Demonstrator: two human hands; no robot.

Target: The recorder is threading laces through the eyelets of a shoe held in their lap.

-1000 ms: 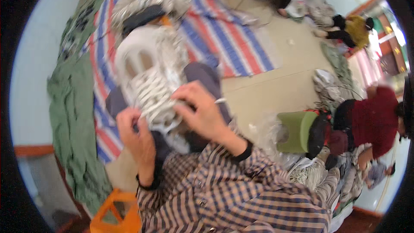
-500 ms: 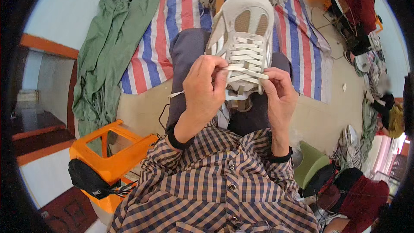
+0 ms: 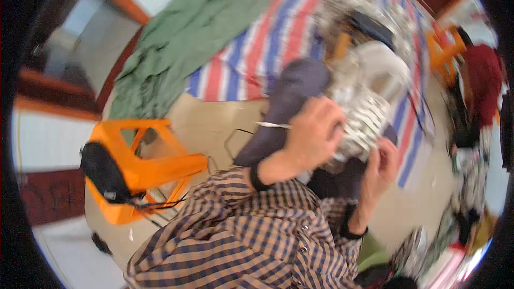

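A beige and white sneaker [image 3: 395,67] rests across my knees, toe pointing away. Pale shoelaces [image 3: 369,112] criss-cross its front. At the left side of the lacing, my left hand [image 3: 313,136] has its fingers curled in a pinch, and a loose lace end [image 3: 273,124] sticks out to its left. My right hand [image 3: 380,166] is pinched at the right edge of the laces, close to the shoe's opening. Motion blur smears the fingertips and the lace between them.
To my left stands an orange stool [image 3: 184,166] with a black bag-like item [image 3: 101,171] hanging on it. A striped sheet [image 3: 257,72] and green cloth [image 3: 187,43] cover the floor ahead. Beyond the sneaker lie a dark pouch [image 3: 372,28] and pale shoes. Another orange stool [image 3: 447,48] is far right.
The whole view has swung, so the sneaker and both hands now appear farther right and lower. Both hands stay at the laces, with the right hand slightly lower beside the shoe.
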